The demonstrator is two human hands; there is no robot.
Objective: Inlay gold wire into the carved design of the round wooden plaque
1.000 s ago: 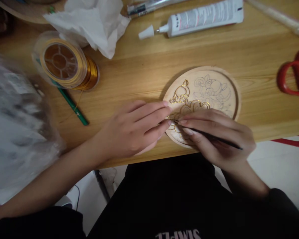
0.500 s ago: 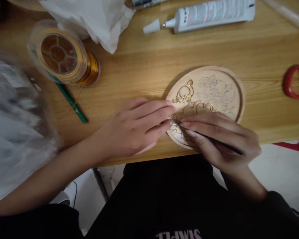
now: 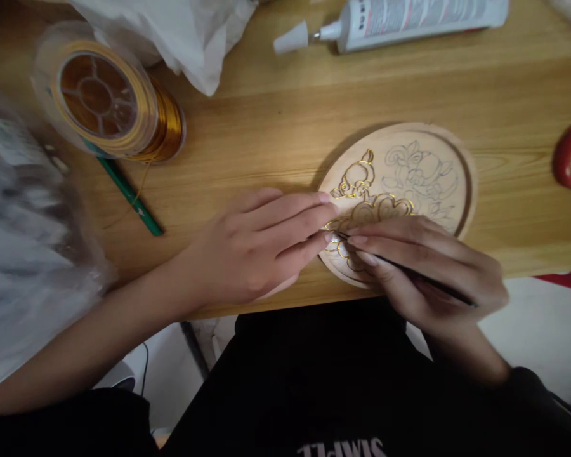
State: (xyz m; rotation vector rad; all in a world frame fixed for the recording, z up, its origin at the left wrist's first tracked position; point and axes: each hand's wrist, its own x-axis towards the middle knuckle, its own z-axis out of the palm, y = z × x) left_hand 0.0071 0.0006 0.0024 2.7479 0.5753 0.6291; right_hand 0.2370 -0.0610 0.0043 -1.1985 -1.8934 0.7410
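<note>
board [image 3: 393,184]: three o'clock from left hand [image 3: 261,244], eleven from right hand [image 3: 433,260]
black tool [image 3: 438,287]: pinched in right hand, pointing ten o'clock
left hand: grip cannot tell

Round plaque [image 3: 385,185], partly outlined in gold wire [image 3: 394,197]
Flat on the tabletop [image 3: 261,139], near side; thin black tool [image 3: 445,290] slanting across it.

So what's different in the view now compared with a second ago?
Mainly the camera's view has shifted: the white tube now sits nearer the top edge, the red handle nearer the right edge, and the pen at the top is out of view. Nothing was visibly taken hold of or let go. The left hand stays at the round board; the right hand still holds the thin dark tool.
</note>
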